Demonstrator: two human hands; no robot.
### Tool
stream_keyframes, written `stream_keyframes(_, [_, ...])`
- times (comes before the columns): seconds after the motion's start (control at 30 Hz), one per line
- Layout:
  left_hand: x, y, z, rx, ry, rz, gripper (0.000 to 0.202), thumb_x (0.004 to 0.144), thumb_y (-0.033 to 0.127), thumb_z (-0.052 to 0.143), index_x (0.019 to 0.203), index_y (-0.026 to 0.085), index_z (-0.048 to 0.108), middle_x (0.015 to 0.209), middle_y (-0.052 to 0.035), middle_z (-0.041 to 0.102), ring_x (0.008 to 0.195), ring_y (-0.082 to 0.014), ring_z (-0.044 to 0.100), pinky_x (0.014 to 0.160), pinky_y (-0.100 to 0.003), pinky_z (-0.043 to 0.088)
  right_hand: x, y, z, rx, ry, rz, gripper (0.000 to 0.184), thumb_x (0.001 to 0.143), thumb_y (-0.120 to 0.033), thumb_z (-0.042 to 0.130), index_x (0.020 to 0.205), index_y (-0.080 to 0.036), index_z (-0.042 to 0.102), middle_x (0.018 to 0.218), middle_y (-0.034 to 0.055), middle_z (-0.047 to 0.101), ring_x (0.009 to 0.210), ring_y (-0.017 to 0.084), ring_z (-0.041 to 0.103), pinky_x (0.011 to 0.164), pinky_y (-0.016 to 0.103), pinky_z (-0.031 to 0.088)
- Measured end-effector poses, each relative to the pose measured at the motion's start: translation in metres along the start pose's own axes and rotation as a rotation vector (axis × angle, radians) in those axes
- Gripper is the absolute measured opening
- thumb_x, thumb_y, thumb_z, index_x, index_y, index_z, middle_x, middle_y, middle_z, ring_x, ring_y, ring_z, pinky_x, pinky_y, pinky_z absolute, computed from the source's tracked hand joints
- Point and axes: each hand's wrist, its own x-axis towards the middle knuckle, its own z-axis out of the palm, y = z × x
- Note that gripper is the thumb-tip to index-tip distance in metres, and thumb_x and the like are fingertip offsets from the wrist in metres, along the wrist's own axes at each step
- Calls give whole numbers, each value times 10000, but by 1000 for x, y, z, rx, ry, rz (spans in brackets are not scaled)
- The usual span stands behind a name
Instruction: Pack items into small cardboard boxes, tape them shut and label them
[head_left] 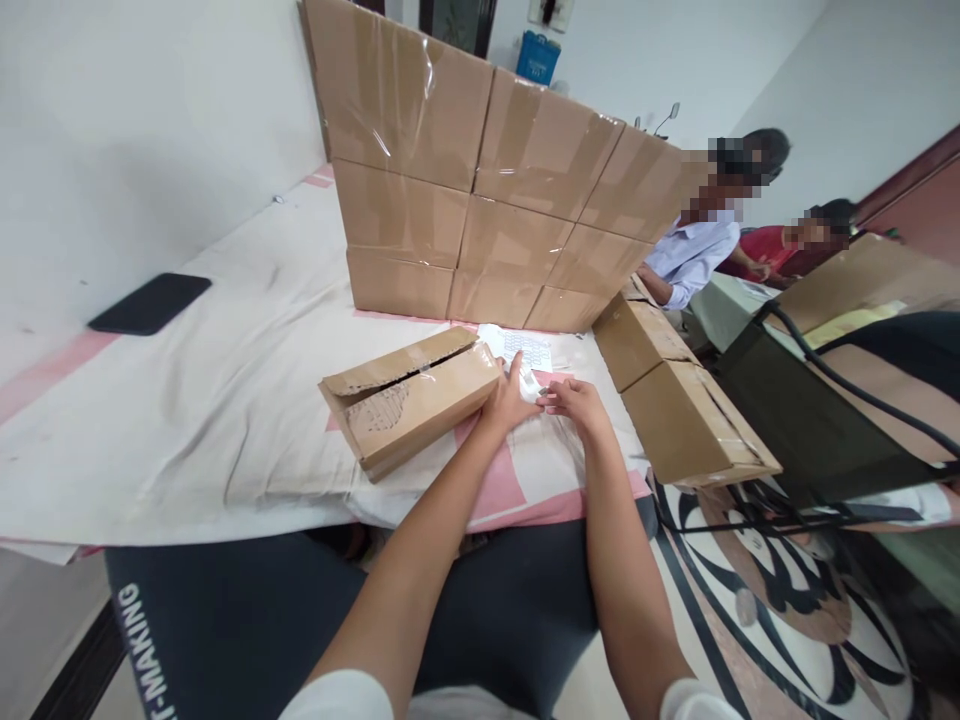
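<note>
My left hand [510, 400] is closed around a small white item [529, 386], its thumb pointing up; the item looks soft or crumpled, but its kind is unclear. My right hand [576, 402] meets it from the right with fingertips pinched together at its edge. Something small and dark shows at those fingertips, too small to name. Just beyond both hands lies a white sheet [529, 350] printed with rows of small outlined shapes. Beside my left hand, a long cardboard box [427, 410] rests on the cloth, a gap along its top and its near-left end torn.
A wall of stacked, taped cardboard boxes [510, 225] stands behind the sheet. More boxes [675, 400] line the right edge, near a dark green chair [817, 420]. A black phone-like slab [152, 304] lies left on the bedsheet [225, 400]. Two people sit at the right back.
</note>
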Motion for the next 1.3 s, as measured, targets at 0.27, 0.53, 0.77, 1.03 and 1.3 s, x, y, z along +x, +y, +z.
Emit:
stream_keyframes(0.27, [-1,8,-8,-24,-59,-72,1163,599,520,852,1563,242,263,1533,-212,309,1425,-421,357,1085,-475,375,-11,12,0,156,63,16,411,596,-226,721,580,-218,310,753,59,734,553,161,695,396,191,445])
stream_keyframes(0.53, [-1,13,-13,-29,-62,-92,1124,579,455,831,1544,230,300,1530,-216,312,1411,-424,383,1071,-462,388,-14,19,-3,196,76,-37,485,566,-286,721,588,-231,239,670,-8,703,370,51,442,355,211,324])
stream_keyframes(0.77, [-1,8,-9,-26,-57,-64,1152,584,476,837,1560,233,276,1524,-209,321,1404,-419,385,1075,-464,391,-10,34,0,171,101,21,464,569,-238,724,577,-243,260,461,-77,499,330,43,312,325,211,190])
stream_keyframes(1.03, [-2,5,-7,-38,-25,-21,1179,562,481,874,1552,219,290,1493,-205,346,1392,-408,394,1091,-463,394,-8,36,3,139,79,99,367,636,-231,685,621,-242,319,432,-122,344,330,39,247,329,197,179])
stream_keyframes(1.3, [-5,10,-12,-44,-41,-64,1149,569,465,888,1540,233,320,1509,-212,332,1391,-431,405,1108,-480,386,-5,39,9,37,120,72,301,650,-170,601,604,-256,316,375,-123,279,311,66,241,327,209,149])
